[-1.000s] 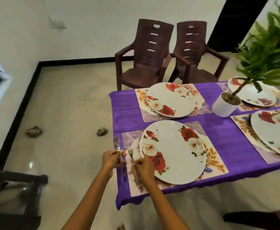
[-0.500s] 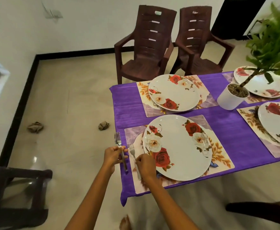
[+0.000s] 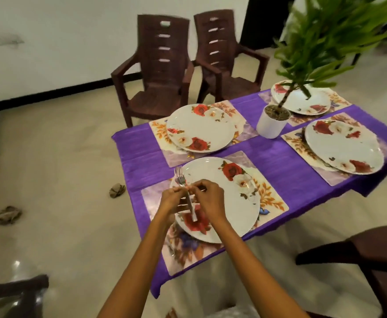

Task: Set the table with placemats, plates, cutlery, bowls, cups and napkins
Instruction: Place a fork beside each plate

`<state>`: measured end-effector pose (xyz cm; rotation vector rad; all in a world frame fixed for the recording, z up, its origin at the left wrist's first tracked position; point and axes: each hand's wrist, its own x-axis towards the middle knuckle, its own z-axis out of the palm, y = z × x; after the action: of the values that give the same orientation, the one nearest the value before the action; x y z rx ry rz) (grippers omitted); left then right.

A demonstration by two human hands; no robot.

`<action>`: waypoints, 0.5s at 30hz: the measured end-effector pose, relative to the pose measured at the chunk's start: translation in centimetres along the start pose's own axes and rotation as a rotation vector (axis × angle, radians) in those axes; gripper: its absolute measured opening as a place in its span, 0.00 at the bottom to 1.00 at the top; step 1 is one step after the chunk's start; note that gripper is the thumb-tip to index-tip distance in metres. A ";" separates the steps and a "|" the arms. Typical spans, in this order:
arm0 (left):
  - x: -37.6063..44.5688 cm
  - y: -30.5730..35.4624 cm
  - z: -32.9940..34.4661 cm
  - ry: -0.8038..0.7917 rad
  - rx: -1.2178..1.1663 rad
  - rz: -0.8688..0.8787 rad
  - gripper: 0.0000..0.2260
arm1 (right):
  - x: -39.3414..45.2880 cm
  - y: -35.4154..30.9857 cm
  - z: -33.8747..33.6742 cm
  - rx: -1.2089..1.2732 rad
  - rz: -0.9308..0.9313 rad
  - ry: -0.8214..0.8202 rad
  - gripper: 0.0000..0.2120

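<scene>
Over the left side of the near floral plate [image 3: 231, 203], my left hand [image 3: 173, 200] and my right hand [image 3: 212, 199] meet, both pinching a small bunch of metal forks [image 3: 180, 179]. The tines point away from me and one handle hangs down between my wrists. The plate lies on a floral placemat [image 3: 271, 199] on the purple tablecloth [image 3: 142, 157]. Three more plates sit on placemats: far left plate [image 3: 199, 127], right plate [image 3: 343, 145], far right plate [image 3: 302, 102]. My hands hide the placemat strip left of the near plate.
A white pot [image 3: 270, 125] with a tall green plant stands mid-table. Two brown plastic chairs [image 3: 162, 88] stand beyond the table. A dark chair [image 3: 371, 260] is at my right and a dark stool [image 3: 11, 299] at lower left. Crumpled scraps [image 3: 116, 190] lie on the floor.
My hands rose from the placemat's left edge and came together over the near plate, with the forks now held between both. The view swung to the left.
</scene>
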<state>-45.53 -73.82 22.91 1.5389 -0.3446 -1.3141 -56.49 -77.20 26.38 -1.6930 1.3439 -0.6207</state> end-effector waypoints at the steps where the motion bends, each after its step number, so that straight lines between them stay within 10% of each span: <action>1: 0.5 0.5 2.1 -0.047 -0.005 0.002 0.07 | 0.7 0.2 -1.4 -0.010 0.017 0.016 0.05; 15: 9.1 1.9 31.1 -0.150 -0.081 -0.050 0.07 | 14.3 13.6 -24.8 -0.341 0.086 0.013 0.08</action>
<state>-68.02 -97.23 23.69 1.3930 -0.3452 -1.4698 -79.22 -99.22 25.41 -1.8882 1.5917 -0.3672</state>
